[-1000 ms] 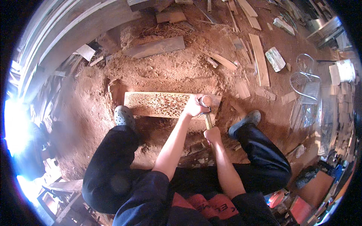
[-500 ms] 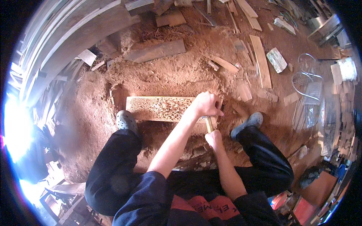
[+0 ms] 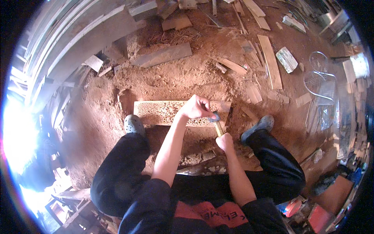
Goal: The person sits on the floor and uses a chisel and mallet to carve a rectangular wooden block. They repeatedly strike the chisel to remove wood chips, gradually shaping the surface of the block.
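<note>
A wooden board point(image 3: 156, 113) lies on the sawdust-covered ground between my feet, its upper face covered in small pits and chips. My right hand point(image 3: 224, 141) is wrapped round the pale wooden handle of a hammer point(image 3: 214, 116), whose dark metal head is over the board's right part. My left hand point(image 3: 196, 107) is above the board, just left of the hammer head. Its fingers are pinched together and reach close to the head. What they hold, if anything, is too small to make out.
My shoes point(image 3: 134, 124) stand near the board's two ends. A grey plank point(image 3: 163, 54) lies beyond it, and a long light plank point(image 3: 269, 62) lies farther right. Stacked boards point(image 3: 85, 43) fill the far left. A wire rack point(image 3: 319, 82) is at the right.
My left hand has moved left, uncovering the hammer head that it hid before. My right hand has shifted slightly to the right with the hammer.
</note>
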